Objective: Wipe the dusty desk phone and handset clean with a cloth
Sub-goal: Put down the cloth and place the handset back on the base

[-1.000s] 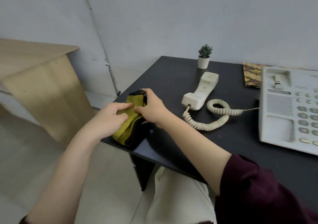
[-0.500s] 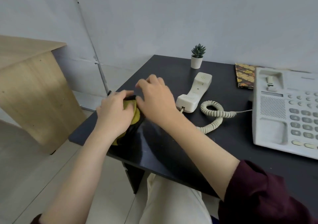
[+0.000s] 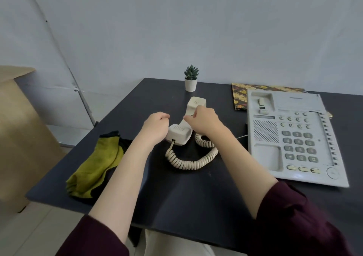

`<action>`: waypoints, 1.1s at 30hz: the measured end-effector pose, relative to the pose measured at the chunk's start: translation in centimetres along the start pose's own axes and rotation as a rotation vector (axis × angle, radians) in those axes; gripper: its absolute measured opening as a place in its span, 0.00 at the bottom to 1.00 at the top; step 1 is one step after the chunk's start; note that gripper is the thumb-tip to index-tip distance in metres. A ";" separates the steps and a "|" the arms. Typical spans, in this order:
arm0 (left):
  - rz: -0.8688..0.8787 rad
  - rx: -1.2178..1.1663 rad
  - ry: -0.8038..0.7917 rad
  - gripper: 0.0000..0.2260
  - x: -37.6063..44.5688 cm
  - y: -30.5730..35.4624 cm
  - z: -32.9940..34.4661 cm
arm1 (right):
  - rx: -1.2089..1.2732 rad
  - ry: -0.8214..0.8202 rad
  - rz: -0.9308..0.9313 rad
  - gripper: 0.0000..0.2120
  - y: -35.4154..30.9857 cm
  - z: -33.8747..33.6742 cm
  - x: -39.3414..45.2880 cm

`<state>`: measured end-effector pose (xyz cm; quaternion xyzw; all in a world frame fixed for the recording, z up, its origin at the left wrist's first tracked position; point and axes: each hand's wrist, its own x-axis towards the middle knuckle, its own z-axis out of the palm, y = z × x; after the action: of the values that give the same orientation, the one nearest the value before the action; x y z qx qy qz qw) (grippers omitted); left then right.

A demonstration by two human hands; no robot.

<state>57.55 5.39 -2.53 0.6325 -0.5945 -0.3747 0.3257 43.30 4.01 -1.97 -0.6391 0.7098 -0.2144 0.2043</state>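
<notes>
Two hands, left (image 3: 155, 127) and right (image 3: 204, 123), curl around the handset (image 3: 179, 132); one white pot (image 3: 190, 84) holds a succulent (image 3: 191, 72).

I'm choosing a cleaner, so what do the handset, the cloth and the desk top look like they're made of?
Handset: looks like hard moulded plastic, cream, matte, with crisp grille slots. Cloth: soft woven or knit fabric, yellow-green with dark edging, lying in limp folds. Desk top: dark, smooth, faintly reflective, probably laminate or painted board; the core is not visible.

right hand (image 3: 204, 122) is covering the handset (image 3: 183, 129) middle, grip unclear | left hand (image 3: 157, 127) is hiding its fingertips | desk phone (image 3: 294, 135) key labels are blurring | patterned book (image 3: 240, 96) is lying partly behind phone
</notes>
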 end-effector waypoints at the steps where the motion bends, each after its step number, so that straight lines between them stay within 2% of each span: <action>1: -0.017 -0.009 -0.007 0.16 0.2 -0.1 0.1 | 0.018 -0.002 -0.002 0.18 0.0 0.1 0.0; 8: -0.044 -0.090 -0.060 0.12 0.6 -0.7 1.3 | 0.026 0.001 -0.004 0.18 1.1 1.5 -0.2; 13: 0.029 -0.191 0.057 0.14 -0.3 -0.8 2.3 | 0.167 -0.002 -0.033 0.14 2.0 1.3 -0.7; 16: 0.096 -0.225 0.143 0.14 -1.3 -0.5 3.0 | 0.265 -0.007 -0.050 0.16 2.5 1.2 -0.7; 18: 0.163 -0.189 0.208 0.12 -2.0 0.0 3.3 | 0.396 0.000 -0.044 0.19 2.6 1.1 -0.9; 20: 0.271 -0.115 0.283 0.08 -3.0 0.8 3.6 | 0.692 -0.024 0.055 0.23 2.5 0.6 -1.0; 22: 0.389 -0.047 0.341 0.07 -3.9 1.4 4.1 | 1.012 -0.096 0.174 0.21 2.3 -0.4 -1.1; 25: 0.548 0.097 0.392 0.12 -5.1 2.3 5.3 | 1.097 -0.100 0.162 0.24 2.3 -1.7 -1.4; 27: 0.609 0.161 0.371 0.14 -5.6 3.0 6.1 | 1.076 -0.042 0.111 0.17 2.3 -2.3 -1.6; 29: 0.601 0.114 0.314 0.13 -5.7 3.7 6.6 | 1.085 0.007 0.124 0.09 2.6 -3.4 -1.8; 33: 0.584 -0.070 0.207 0.09 -5.1 4.6 7.1 | 1.119 0.040 0.175 0.09 4.2 -6.0 -2.7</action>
<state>49.00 10.35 -1.71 0.4584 -0.7015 -0.2190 0.4998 36.73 7.30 0.60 -0.3680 0.5419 -0.5523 0.5156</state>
